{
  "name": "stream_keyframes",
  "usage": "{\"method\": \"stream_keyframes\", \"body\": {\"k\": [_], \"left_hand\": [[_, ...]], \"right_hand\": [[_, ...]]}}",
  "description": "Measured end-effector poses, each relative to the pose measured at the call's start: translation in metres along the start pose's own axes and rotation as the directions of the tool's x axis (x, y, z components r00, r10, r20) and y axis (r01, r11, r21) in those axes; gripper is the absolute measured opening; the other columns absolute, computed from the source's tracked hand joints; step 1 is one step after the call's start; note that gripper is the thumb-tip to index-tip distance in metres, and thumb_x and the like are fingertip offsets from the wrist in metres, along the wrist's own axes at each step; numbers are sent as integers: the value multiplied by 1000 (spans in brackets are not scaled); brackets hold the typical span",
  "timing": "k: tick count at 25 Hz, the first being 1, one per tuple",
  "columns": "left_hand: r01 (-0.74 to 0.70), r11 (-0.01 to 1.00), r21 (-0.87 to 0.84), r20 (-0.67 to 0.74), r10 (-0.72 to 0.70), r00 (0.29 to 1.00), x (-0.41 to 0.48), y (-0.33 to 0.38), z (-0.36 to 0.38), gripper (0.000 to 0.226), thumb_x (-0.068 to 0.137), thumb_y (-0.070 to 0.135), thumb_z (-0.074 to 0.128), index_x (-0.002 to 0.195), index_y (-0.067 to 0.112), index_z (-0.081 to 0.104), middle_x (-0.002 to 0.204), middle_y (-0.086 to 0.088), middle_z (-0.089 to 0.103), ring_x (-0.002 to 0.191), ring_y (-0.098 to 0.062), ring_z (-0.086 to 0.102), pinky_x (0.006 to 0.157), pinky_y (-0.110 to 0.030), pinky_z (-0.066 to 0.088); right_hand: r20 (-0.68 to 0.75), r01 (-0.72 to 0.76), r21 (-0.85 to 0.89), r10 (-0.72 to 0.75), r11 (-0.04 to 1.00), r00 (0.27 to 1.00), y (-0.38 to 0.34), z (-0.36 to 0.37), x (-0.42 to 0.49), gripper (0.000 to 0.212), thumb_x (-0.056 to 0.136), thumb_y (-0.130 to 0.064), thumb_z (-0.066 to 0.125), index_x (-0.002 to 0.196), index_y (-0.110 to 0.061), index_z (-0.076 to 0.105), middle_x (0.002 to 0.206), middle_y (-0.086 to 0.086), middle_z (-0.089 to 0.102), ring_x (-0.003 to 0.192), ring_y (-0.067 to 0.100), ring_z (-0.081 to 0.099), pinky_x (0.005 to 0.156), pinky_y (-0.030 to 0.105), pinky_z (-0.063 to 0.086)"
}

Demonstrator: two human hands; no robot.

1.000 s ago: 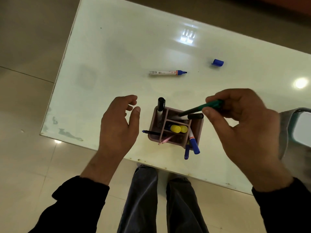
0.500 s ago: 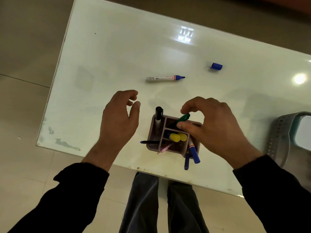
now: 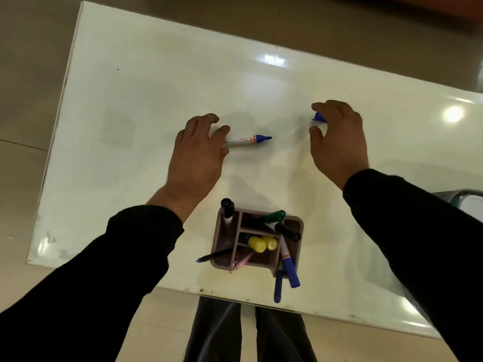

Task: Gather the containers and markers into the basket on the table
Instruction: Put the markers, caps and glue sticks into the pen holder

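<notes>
From the head view, a glossy white rectangular worktop [image 3: 130, 100] lies below, and both arms in black sleeves reach over it.

The left hand [image 3: 198, 152] is over the rear end of an uncapped white marker with a blue tip [image 3: 248, 139], which lies flat near the middle of the worktop, tip pointing to the right. The grip is curved around this end, forefinger above and thumb below, but I cannot tell if it already presses the marker.

The right hand [image 3: 339, 142] is at a small blue plastic cap [image 3: 319, 117], which lies to the right of the marker, well apart from it. Its grip is spread, with the forefinger beyond the cap and the thumb on the near side (a gap shows between thumb and cap).

Near the front edge stands a mauve plastic organiser with compartments [image 3: 219, 246]. In it are a green-capped marker [image 3: 274, 216], a black-capped marker standing upright [image 3: 227, 207], two yellow caps [image 3: 261, 243] and blue-capped markers leaning out toward the edge [image 3: 290, 267].

At the right border, a grey rounded basket rim [image 3: 467, 195] shows partly behind the right sleeve.
</notes>
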State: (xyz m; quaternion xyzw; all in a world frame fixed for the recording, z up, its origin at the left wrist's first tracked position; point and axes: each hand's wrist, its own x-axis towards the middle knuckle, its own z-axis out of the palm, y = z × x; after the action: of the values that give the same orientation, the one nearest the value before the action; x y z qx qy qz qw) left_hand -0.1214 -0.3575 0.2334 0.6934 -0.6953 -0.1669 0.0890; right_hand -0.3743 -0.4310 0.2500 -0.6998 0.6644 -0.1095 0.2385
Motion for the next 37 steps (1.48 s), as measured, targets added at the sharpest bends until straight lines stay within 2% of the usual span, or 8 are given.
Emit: {"method": "stream_keyframes", "body": {"k": [3,5,13,19,23,29,32,37], "left_hand": [[8,1000,-23,25,-8,1000,14,-1,5,31,91,16,66,121,10,68,138,-13,52,129,-35,44,97,-46,41],[8,998,-55,-3,-8,1000,14,-2,6,24,90,13,68,113,7,71,133,-15,56,125,-37,47,97,-49,43],[-83,982,-170,-293,30,956,-23,6,-45,20,94,11,66,112,4,71,108,-11,71,97,-33,65,87,-45,51],[-210,969,-133,-415,138,899,-46,45,-104,20,99,15,63,113,3,72,105,-10,72,94,-30,66,87,-33,49],[-242,965,-105,-446,171,878,-63,65,-121,20,100,14,63,112,2,72,105,-12,72,94,-32,66,88,-32,48],[-279,954,-110,-427,208,880,-93,80,-129,19,99,11,64,111,-1,72,103,-15,72,92,-33,67,85,-37,52],[-295,943,-151,-411,212,887,-105,93,-132,17,97,7,64,110,-2,72,101,-14,72,90,-30,66,84,-34,51],[-210,947,-243,-383,105,918,-125,112,-125,19,96,7,62,109,-4,71,98,-12,72,89,-26,66,87,-21,45]], "right_hand": [[72,37,-245,-20,969,997,15,6,1,41,92,-5,52,131,-16,61,135,7,55,120,34,49,90,45,50],[67,65,-273,-48,960,997,20,6,-13,40,92,-3,52,129,-16,62,125,7,60,111,33,54,82,40,51],[-43,-45,366,65,930,997,-18,-42,-55,19,95,-17,50,102,-21,67,86,-10,69,75,-3,60,65,5,40],[-70,140,458,-121,878,990,-77,-91,-78,8,101,-30,52,102,-27,60,83,-17,62,70,2,57,63,10,41],[-13,110,550,-123,828,992,-96,-98,-100,9,101,-25,53,98,-26,61,72,-3,60,56,8,47,53,17,37],[-8,88,650,-110,755,994,-107,-97,-128,17,101,-24,49,94,-17,62,64,-10,51,55,8,44,54,22,35],[-67,76,683,-42,727,997,-109,-99,-136,23,100,-22,49,90,-5,60,69,8,53,59,12,44,57,28,37],[-141,116,588,-40,800,989,-116,-103,-151,19,99,-20,50,84,-10,53,67,-3,49,60,4,45,56,14,37]]}}
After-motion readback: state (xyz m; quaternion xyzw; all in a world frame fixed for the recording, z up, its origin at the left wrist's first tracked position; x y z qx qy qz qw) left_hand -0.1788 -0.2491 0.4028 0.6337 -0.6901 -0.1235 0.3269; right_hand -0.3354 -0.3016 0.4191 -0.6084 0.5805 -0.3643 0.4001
